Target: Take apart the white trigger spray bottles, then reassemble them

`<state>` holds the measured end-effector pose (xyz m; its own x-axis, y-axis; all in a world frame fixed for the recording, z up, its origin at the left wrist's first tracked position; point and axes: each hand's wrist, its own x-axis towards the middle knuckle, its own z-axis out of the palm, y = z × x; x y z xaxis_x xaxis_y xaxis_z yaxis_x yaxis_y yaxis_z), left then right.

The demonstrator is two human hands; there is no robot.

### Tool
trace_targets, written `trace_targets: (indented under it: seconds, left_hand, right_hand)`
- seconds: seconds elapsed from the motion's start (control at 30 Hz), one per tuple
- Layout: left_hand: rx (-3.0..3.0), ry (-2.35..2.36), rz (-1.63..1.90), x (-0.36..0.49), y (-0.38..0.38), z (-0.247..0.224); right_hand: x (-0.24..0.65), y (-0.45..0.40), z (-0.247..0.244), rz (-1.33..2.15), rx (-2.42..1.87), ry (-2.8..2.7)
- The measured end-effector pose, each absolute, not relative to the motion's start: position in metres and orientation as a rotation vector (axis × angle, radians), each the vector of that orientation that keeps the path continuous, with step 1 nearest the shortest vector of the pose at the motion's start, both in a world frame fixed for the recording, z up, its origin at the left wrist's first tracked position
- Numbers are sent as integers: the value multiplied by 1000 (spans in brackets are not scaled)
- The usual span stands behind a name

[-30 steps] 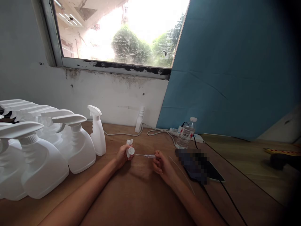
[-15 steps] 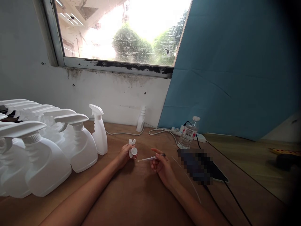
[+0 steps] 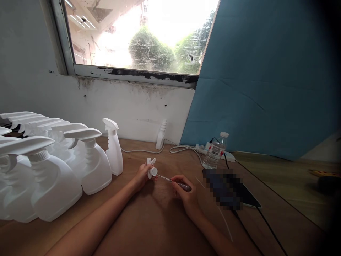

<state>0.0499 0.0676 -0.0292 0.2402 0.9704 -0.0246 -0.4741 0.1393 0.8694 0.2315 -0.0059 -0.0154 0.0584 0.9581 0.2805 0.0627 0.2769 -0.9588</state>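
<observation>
My left hand is closed on a white spray head, whose round collar faces right. Between the fingers of my right hand is the dark handle of a screwdriver. Its thin metal shaft points left, and the tip is at the opening of the collar; whether it has gone inside is too small to tell. To the left of both hands, a slim white spray bottle stands upright on the wooden table.
Several large white spray bottles crowd the left side. Against the wall is a white nozzle piece beside a cable. A clear water bottle, a power strip and a blurred-out object with a dark device are on the right.
The screwdriver has turned in my right hand, its handle now lower right and its tip raised to the collar of the spray head. My left hand keeps its hold.
</observation>
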Motion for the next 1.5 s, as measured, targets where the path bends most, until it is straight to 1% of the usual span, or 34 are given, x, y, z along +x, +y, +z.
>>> trace_targets:
  seconds: [0.13,0.37,0.43,0.7,0.8,0.97,1.2,1.37,1.5]
  left_hand:
    - [909,728,1178,50,68,-30]
    - [1046,784,1164,59,68,-34]
    - [1066,803,1169,61,68,-34]
    - [1013,844,1224,58,68,-32]
    - [979,847,1228,59,67,-31]
    - [907,780,1244,60,63,-31]
    - [812,685,1208,56,59,-25]
    - [763,625,1141,56,58,-25]
    - [766,611,1121,56,60,-27]
  right_hand:
    - [229,-8,-13,787,-1078,-1457]
    - [225,-10,-18,403,-1100,-1684]
    - [224,-12,-19,371,-1100,-1736]
    - [214,-15,-25,661,-1128,-1589]
    - [212,-17,-27,638,-1095,-1615]
    - [212,-21,-30,497,-989,-1759]
    - [209,-21,-32,432,-852,-1787]
    - [214,-19,-33,547,-800,-1747]
    - [217,-18,-27,724,-815,-1646]
